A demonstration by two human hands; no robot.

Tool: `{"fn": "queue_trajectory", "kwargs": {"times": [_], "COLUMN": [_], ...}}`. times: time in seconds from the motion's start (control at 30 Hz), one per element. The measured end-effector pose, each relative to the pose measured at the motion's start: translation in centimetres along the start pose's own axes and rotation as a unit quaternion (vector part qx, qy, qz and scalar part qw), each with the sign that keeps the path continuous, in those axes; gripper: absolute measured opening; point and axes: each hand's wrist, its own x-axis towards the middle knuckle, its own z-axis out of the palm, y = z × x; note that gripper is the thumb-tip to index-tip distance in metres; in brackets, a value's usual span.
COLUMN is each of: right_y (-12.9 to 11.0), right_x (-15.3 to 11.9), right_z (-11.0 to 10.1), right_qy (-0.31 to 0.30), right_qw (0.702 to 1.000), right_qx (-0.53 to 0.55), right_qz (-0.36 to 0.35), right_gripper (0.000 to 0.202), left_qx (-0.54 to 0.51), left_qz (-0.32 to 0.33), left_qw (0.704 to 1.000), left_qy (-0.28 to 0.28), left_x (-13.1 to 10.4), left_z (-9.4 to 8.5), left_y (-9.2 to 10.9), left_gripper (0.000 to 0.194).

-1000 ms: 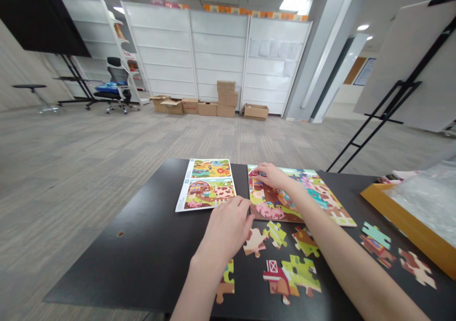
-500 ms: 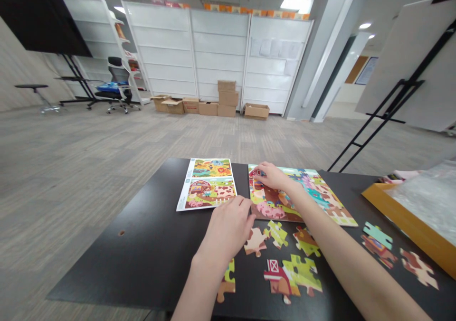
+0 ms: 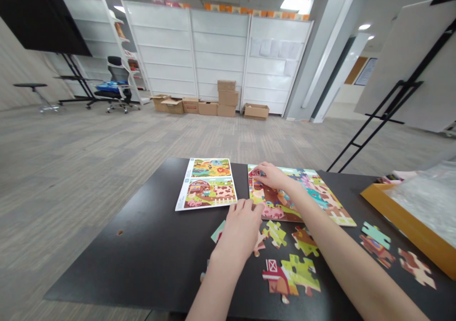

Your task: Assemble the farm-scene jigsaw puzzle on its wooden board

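Note:
The jigsaw puzzle board (image 3: pixel 335 208) lies on the black table, largely covered with pieces of a farm picture. My right hand (image 3: pixel 271 176) is over its far left corner, fingers bent down and closed around a red barn puzzle piece (image 3: pixel 255 173). My left hand (image 3: pixel 242 223) rests low by the board's near left corner, fingers loosely apart, with its fingertips near the pink pigs. Under and beside it, loose pieces are partly hidden. Closer to me lie a green piece (image 3: pixel 275 234), a brown-and-green piece (image 3: pixel 305 241) and a joined red-and-green cluster (image 3: pixel 292 276).
A printed picture sheet (image 3: pixel 181 202) lies left of the board. More loose pieces (image 3: pixel 416 266) are at the right, beside a yellow box (image 3: pixel 409 221) holding clear plastic wrap (image 3: pixel 427 195). A black easel stand (image 3: pixel 370 128) rises beyond the table.
My left hand has shifted right and slightly forward to the board's near corner, uncovering loose pieces on its left. My right hand stays at the far left corner.

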Motion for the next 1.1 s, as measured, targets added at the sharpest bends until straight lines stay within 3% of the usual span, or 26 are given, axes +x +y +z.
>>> {"fn": "queue_trajectory", "kwargs": {"times": [0.3, 0.43, 0.6, 1.1], "right_y": [-0.5, -0.6, -0.6, 0.7], "right_x": [0.1, 0.1, 0.1, -0.1], "right_z": [-0.3, -0.4, -0.3, -0.5], "right_qy": [-0.009, -0.011, -0.003, 0.002], "right_qw": [1.0, 1.0, 1.0, 0.997], "right_qx": [-0.008, -0.006, 0.007, 0.071], "right_qz": [0.005, 0.014, 0.019, -0.02], "right_gripper": [0.032, 0.035, 0.034, 0.023], "left_qx": [0.009, 0.014, 0.006, 0.012], "left_qz": [0.01, 0.002, -0.003, -0.003], "left_qw": [0.998, 0.997, 0.996, 0.997], "left_qy": [-0.055, -0.075, -0.088, -0.077], "left_x": [0.2, 0.2, 0.3, 0.2], "left_z": [-0.5, -0.9, -1.2, -0.9], "left_y": [0.2, 0.4, 0.6, 0.5], "left_gripper": [0.064, 0.061, 0.072, 0.077]}}
